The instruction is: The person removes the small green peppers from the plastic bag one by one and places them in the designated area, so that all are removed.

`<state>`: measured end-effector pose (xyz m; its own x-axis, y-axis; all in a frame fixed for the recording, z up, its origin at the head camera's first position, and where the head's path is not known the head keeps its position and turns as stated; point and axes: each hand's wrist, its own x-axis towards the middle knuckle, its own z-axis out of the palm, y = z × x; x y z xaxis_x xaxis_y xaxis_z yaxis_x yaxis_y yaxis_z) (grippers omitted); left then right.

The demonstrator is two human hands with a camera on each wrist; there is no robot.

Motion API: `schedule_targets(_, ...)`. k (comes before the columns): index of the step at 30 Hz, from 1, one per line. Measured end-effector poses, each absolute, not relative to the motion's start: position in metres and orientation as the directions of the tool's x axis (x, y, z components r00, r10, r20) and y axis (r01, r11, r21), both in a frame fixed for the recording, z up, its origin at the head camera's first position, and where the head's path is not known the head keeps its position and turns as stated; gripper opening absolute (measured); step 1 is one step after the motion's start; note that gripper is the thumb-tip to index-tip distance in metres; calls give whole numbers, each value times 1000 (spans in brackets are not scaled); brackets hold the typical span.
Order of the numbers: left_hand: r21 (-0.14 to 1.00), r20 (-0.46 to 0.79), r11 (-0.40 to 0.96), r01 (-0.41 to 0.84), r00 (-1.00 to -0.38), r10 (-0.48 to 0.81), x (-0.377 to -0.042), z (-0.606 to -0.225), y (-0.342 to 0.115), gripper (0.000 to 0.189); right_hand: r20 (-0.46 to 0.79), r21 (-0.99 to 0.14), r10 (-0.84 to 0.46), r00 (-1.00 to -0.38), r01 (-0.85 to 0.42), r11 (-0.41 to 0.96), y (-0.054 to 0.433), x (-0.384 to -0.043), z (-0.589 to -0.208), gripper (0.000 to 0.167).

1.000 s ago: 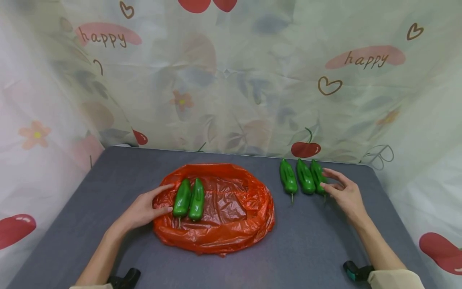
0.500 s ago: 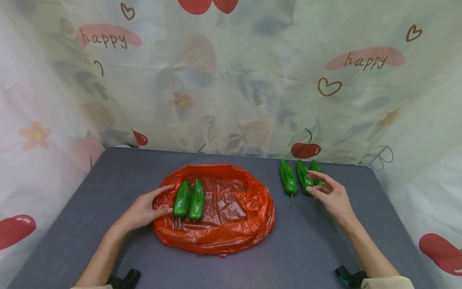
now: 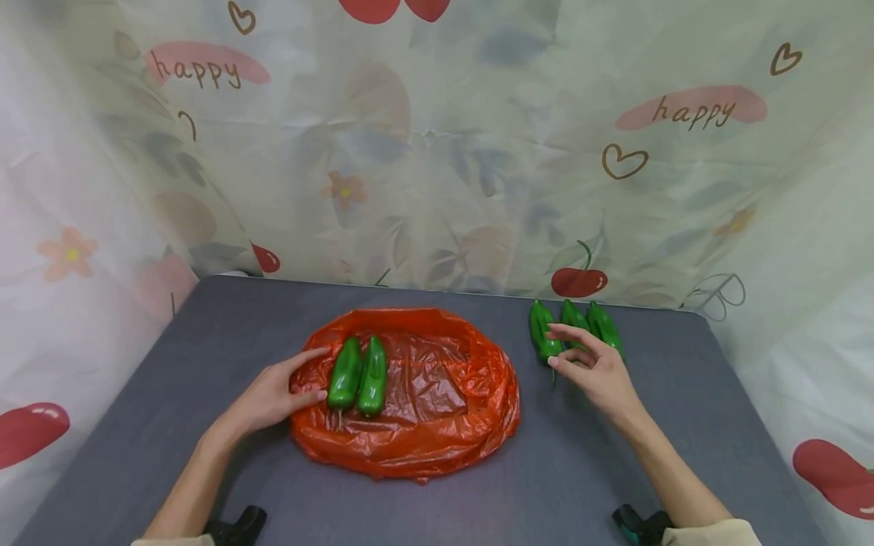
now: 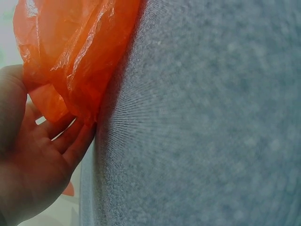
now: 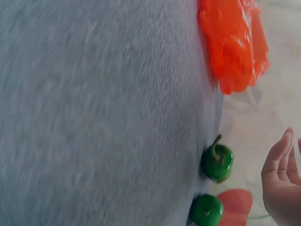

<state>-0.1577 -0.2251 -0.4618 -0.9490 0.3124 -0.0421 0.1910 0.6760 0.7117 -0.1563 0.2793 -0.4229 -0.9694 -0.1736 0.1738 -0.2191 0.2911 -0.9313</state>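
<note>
An orange-red plastic bag (image 3: 403, 462) lies on the grey table with its mouth spread wide. Two green peppers (image 3: 344, 374) lie side by side in its left part. My left hand (image 3: 276, 387) holds the bag's left rim, index finger and thumb over the edge; in the left wrist view its other fingers lie along the bag's outer wall. Three more green peppers (image 3: 544, 334) stand in a row right of the bag. My right hand (image 3: 597, 371) hovers over them, thumb and index finger apart with nothing between. It overlaps the middle pepper (image 3: 573, 315) and the leftmost one's edge.
The grey table (image 3: 471, 508) ends at a printed curtain (image 3: 423, 189) close behind the peppers. More curtain (image 3: 826, 334) hangs along both sides. A dark wrist device (image 3: 642, 525) is strapped at each forearm.
My right hand has moved left along the row, from the rightmost pepper to beside the leftmost one. The rightmost pepper now shows more fully. My left hand and the bag stay put.
</note>
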Motion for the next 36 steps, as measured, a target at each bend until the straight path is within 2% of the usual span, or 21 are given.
schedule_targets(23, 721, -41, 666, 189, -949, 313, -156, -463, -224, 71, 138, -966, -314, -939, -197, 168, 217, -156, -426, 49)
schedule_targets(36, 725, -44, 664, 182, -950, 308, -155, -462, -224, 71, 121, -965, -390, -913, -200, 169, 170, -155, -424, 49)
